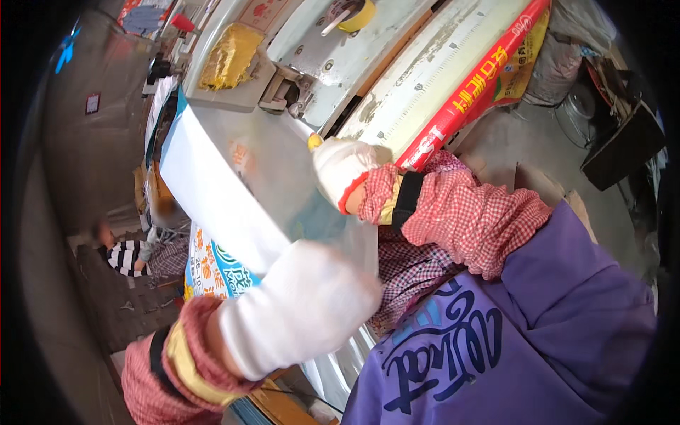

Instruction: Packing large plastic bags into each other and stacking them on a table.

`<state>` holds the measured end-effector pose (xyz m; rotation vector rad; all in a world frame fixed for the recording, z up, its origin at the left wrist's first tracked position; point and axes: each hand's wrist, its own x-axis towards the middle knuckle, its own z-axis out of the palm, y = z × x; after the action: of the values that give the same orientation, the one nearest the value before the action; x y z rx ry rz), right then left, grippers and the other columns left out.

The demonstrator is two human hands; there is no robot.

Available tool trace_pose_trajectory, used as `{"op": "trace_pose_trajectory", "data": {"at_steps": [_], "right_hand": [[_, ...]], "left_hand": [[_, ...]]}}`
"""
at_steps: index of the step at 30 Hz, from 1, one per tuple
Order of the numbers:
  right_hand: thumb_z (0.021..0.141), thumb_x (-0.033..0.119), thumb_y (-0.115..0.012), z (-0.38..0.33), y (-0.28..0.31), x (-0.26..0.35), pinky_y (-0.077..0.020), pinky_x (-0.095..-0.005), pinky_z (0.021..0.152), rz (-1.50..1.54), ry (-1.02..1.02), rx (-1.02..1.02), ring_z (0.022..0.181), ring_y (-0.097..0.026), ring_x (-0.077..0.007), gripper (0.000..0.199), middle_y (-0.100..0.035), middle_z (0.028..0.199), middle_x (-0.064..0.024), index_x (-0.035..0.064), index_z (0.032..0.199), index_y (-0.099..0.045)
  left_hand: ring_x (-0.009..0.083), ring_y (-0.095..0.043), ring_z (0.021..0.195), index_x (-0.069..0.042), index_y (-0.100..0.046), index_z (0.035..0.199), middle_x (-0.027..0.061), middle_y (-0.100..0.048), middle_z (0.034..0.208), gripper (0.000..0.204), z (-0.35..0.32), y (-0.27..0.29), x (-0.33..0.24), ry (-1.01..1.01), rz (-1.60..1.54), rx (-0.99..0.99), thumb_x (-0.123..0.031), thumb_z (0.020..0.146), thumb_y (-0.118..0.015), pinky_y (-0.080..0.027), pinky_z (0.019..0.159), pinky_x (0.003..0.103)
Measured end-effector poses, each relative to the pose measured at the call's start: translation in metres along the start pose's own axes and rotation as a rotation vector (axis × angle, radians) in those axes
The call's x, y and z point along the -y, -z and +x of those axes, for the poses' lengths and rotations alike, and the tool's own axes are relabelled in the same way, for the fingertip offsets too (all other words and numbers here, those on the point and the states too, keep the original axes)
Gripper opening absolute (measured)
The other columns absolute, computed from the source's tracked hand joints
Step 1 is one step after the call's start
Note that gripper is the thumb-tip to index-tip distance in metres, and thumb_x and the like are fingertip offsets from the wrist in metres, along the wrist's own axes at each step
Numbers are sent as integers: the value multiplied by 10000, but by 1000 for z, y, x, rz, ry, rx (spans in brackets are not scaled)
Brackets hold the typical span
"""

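A large white plastic sack (212,185) with a see-through, film-like face stretches below the metal foot of a sewing machine (287,91). My left hand (304,304), in a white glove, is closed at the sack's near edge; its fingers are mostly hidden and slightly blurred. Close to the machine foot, my right hand (348,168) wears a white glove with a red cuff. Something yellow shows at its fingertip. That hand is closed on the sack's right edge, its fingers partly out of sight.
A red printed plastic strip (467,92) runs along the work table (418,78), which bears ruler marks. A yellow tape roll (358,15) lies behind the machine. Printed sacks (219,265) hang at the left. Farther left is another person's striped sleeve (127,257).
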<state>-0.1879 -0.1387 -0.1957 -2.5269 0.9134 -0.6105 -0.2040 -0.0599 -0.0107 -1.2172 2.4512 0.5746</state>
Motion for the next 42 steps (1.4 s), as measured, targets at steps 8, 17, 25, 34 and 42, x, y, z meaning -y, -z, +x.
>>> {"op": "trace_pose_trajectory", "data": {"at_steps": [8, 17, 25, 34, 42], "right_hand": [[707, 107, -587, 41, 23, -10, -518, -411, 651, 215, -80, 243, 819, -634, -327, 191, -644, 872, -188, 57, 869, -675], [774, 229, -591, 55, 43, 12, -480, -360, 785, 472, 20, 412, 977, -576, -276, 514, -593, 1062, -158, 48, 1235, -454], [704, 169, -623, 92, -4, 29, -406, -365, 911, 120, 402, 213, 1039, -505, -331, 478, -547, 1093, -195, -8, 1132, -505], [777, 207, -563, 68, 36, 122, -467, -405, 699, 418, 323, 383, 836, -585, -353, 218, -618, 859, -158, 104, 966, -595], [831, 134, -597, 66, 64, 78, -428, -214, 598, 1277, 6, 245, 695, -515, -60, 256, -610, 835, -16, 13, 1057, -587]], "left_hand": [[273, -603, 612, -99, -584, 661, 86, -584, 607, 105, 16, -46, 76, 344, 97, -27, -185, 721, -567, -467, 541, 382], [377, -561, 687, -4, -538, 721, 204, -569, 691, 37, -23, -64, 186, 959, -355, -650, -32, 727, -516, -450, 615, 411], [292, -574, 644, -106, -549, 707, 104, -549, 632, 15, -140, -42, 61, 826, 260, -565, -115, 697, -551, -444, 577, 394], [273, -474, 1142, -23, -472, 1183, 147, -482, 1255, 460, -253, -23, 64, 747, 515, -1496, 29, 741, -588, -361, 967, 350], [360, -495, 1073, -64, -378, 1295, 182, -444, 1258, 859, -273, -148, 83, 1122, 302, -693, -200, 546, -775, -417, 905, 377]]}}
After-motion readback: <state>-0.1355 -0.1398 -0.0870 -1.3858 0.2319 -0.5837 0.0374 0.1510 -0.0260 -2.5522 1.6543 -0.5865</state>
